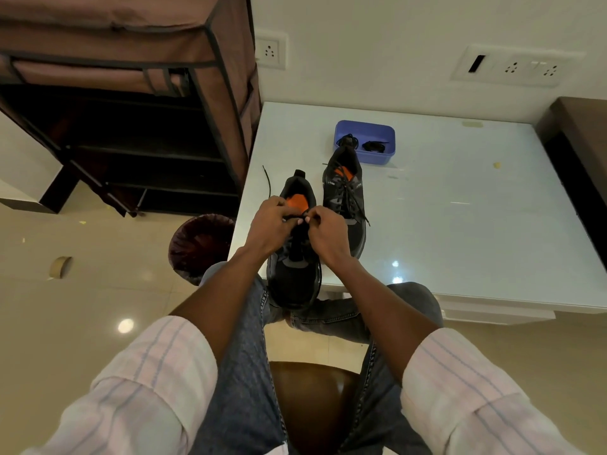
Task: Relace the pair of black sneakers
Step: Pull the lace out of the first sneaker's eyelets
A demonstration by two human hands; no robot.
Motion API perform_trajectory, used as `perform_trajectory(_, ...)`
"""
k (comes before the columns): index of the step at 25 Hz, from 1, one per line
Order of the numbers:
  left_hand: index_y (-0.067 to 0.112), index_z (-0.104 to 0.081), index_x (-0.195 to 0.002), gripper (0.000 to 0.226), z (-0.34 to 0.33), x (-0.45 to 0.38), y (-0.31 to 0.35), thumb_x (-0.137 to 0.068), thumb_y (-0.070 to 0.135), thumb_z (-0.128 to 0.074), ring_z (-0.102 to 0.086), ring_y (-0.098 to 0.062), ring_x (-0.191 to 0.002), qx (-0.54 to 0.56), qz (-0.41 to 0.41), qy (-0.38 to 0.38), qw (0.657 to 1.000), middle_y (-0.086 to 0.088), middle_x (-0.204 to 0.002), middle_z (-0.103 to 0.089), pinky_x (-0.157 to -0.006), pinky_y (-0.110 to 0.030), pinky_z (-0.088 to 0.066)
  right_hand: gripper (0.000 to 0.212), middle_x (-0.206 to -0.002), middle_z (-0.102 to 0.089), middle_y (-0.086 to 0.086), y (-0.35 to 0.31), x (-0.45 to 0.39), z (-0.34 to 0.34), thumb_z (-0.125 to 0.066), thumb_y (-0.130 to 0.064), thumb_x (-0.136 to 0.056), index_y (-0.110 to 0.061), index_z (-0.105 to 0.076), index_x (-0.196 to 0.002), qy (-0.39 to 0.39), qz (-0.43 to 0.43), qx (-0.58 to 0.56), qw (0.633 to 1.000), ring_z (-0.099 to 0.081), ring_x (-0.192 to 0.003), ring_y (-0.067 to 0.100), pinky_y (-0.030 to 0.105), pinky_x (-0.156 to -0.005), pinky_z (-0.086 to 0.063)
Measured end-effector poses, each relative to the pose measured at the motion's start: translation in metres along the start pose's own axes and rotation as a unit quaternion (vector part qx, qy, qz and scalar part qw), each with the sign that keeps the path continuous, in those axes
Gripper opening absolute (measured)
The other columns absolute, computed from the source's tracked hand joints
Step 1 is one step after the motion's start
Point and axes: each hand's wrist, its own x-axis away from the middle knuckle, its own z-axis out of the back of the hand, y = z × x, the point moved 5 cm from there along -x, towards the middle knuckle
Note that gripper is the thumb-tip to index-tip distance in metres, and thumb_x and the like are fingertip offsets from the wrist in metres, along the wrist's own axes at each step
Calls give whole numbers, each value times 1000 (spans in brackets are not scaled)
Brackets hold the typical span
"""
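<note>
Black lace (pixel 297 218) pinched between both grips, left hand (pixel 271 224), right hand (pixel 323 229), above near sneaker (pixel 294 277).

1. A glossy white surface (pixel 460 224) fills the centre and right of the frame, its near edge running toward the lower right.
2. A black sneaker (pixel 294 277) sits at the near-left edge, its toe overhanging.
3. A second laced black sneaker (pixel 346 205) stands just right of it, further in.
4. A blue tray (pixel 377 134) holding black laces (pixel 372 146) sits behind, in the upper centre.
5. A small yellowish scrap (pixel 497 164) lies right of the tray.
</note>
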Motion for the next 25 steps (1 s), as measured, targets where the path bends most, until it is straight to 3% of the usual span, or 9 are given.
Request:
perform_trajectory(4,11,-77,-93,8,8,3,0,-86,13,-74,-63,-16,-92,157,90,56,982,-4,-97,-70,-82,-28,-49,14,-80,-63,0,1,-1,-1,-51,-3,-90,-10,-61,-84,4,-68,-22,997,-57,-73,15,25,-60,-40)
perform_trajectory(8,7,-70,-84,10,10,4,-13,-89,1,-64,-62,-14,-65,365,238,55,898,-7,-77,-68,-52,-17,-45,9,-79,-61,5,16,1,3,-53,-6,-88,-5,-58,-80,37,-178,-93,979,-59,-76,21,29,-61,-45)
perform_trajectory(10,6,-62,-92,7,7,5,-10,-93,1,-58,-55,-14,-50,394,252,15,884,-11,-75,-66,-42,-22,-38,12,-73,-58,4,9,3,5,-53,-5,-88,-5,-56,-77,40,-123,-76,989,-54,-69,17,23,-56,-40)
perform_trajectory(13,10,-51,-114,25,9,6,-5,-92,1,-60,-51,-13,-44,420,257,5,870,-11,-78,-67,-38,-24,-33,7,-75,-58,1,-8,6,6,-52,-7,-88,-14,-55,-89,10,-2,-24,1000,-53,-66,17,33,-58,-45)
perform_trajectory(16,17,-52,-123,42,12,7,-5,-87,4,-68,-47,-13,-46,463,256,-14,848,-10,-83,-69,-37,-23,-30,36,-103,-66,0,-15,3,3,-54,-10,-86,-20,-59,-121,-49,56,49,996,-60,-85,19,35,-73,-50)
perform_trajectory(18,19,-56,-124,44,14,7,-5,-85,7,-72,-46,-12,-48,501,254,-15,828,-6,-84,-70,-38,-23,-29,29,-105,-69,4,-13,2,2,-58,-12,-91,-16,-66,-119,-43,68,60,995,-62,-91,20,33,-79,-50)
perform_trajectory(21,14,-58,-123,38,26,7,-15,-88,3,-67,-46,-7,-45,590,267,76,758,-2,-87,-71,-37,-20,-28,13,-84,-68,5,1,5,12,-56,-7,-93,-11,-67,-97,19,-83,-97,992,-61,-67,18,29,-64,-48)
perform_trajectory(23,9,-53,-130,41,37,9,-33,-91,-1,-59,-48,-4,-44,625,277,163,711,-1,-86,-66,-38,-19,-30,17,-75,-65,7,18,9,27,-49,-1,-90,-9,-61,-98,84,-221,-244,941,-52,-48,15,26,-47,-41)
perform_trajectory(25,1,-46,-139,47,45,12,-53,-92,-2,-55,-49,-4,-45,623,296,226,688,-1,-82,-60,-39,-19,-32,26,-74,-63,10,33,13,43,-47,2,-85,-4,-59,-108,158,-294,-341,879,-48,-42,13,24,-40,-36)
